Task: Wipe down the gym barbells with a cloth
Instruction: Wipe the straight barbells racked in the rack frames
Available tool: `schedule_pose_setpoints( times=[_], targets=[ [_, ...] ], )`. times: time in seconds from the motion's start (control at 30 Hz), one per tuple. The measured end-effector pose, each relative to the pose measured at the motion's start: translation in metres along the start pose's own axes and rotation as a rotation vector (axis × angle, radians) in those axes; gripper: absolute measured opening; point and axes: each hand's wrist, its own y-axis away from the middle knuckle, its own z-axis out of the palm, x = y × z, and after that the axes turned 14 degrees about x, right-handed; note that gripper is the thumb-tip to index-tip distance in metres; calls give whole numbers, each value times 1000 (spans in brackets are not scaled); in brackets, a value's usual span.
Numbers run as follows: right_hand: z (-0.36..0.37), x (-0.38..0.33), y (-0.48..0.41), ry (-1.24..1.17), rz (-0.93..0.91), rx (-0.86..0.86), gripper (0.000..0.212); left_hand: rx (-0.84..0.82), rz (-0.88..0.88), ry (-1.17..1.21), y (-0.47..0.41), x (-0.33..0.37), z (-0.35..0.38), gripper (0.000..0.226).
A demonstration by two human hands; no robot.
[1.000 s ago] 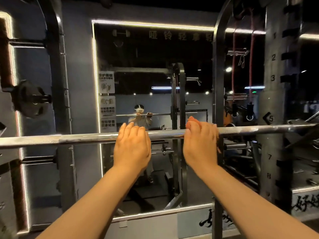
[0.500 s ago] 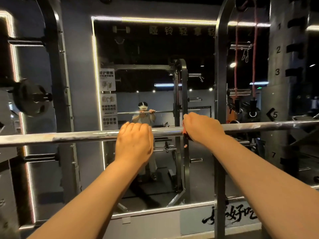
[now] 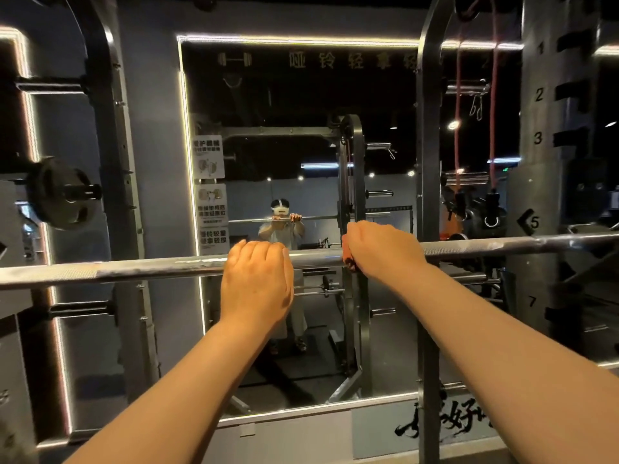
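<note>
Up at the rack, right in front of the mirror: reaching out to the barbell, running side to side across the whole view. Curling the left hand over the bare steel, fingers wrapped across the top. Clamping the right hand just beside it, squeezing a reddish cloth against the bar, only a scrap peeking out on the side toward the other hand. Off to the left, a weight plate on its peg; up on the right, red bands hanging by the numbered upright.
</note>
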Motion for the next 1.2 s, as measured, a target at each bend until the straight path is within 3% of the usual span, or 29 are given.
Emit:
schedule_pose_setpoints(
  times=[0.07, 0.13, 0.23, 0.3, 0.4, 0.47, 0.53, 0.63, 0.7, 0.8, 0.9, 0.97, 1.07, 1.13, 1.2],
  targets=[
    [8, -12, 10, -12, -36, 149, 14, 18, 4, 7, 0, -1, 0, 22],
    [23, -20, 29, -241, -82, 327, 27, 38, 3, 7, 1, 0, 1, 20],
    [24, -8, 37, -528, -57, 247, 49, 42, 2, 5, 2, 0, 2, 21],
    [12, 13, 30, -482, -38, 150, 46, 37, 12, 8, 3, 0, 1, 22],
    [-8, 30, 19, -193, -43, 10, 38, 40, 23, -6, 2, -1, 2, 22],
    [-5, 19, 19, -39, -127, 20, 37, 47, 14, -20, 1, -1, 3, 21],
    [0, 2, 19, -114, -172, 53, 40, 57, 12, -31, 1, 0, 4, 23],
    [6, -9, 24, -484, -84, 96, 48, 68, 13, -29, 2, 1, 4, 25],
    [6, -2, 28, -587, -18, 100, 49, 57, 18, -20, 1, 0, 3, 26],
    [5, 13, 20, -692, 257, 153, 55, 51, 31, -14, 1, -1, 1, 32],
    [-8, 26, 3, -431, 378, 402, 68, 65, 37, -14, 2, -2, 1, 33],
    [-18, 25, -2, -239, 265, 593, 64, 74, 45, -21, 2, -3, 2, 31],
    [-16, 2, 5, -70, 96, 449, 47, 75, 42, -31, 2, -3, 5, 26],
    [-3, -20, 19, -94, 119, 284, 51, 78, 41, -33, 2, -3, 7, 24],
    [6, -39, 29, -195, 123, 242, 54, 98, 42, -33, 3, -3, 9, 25]
  ],
)
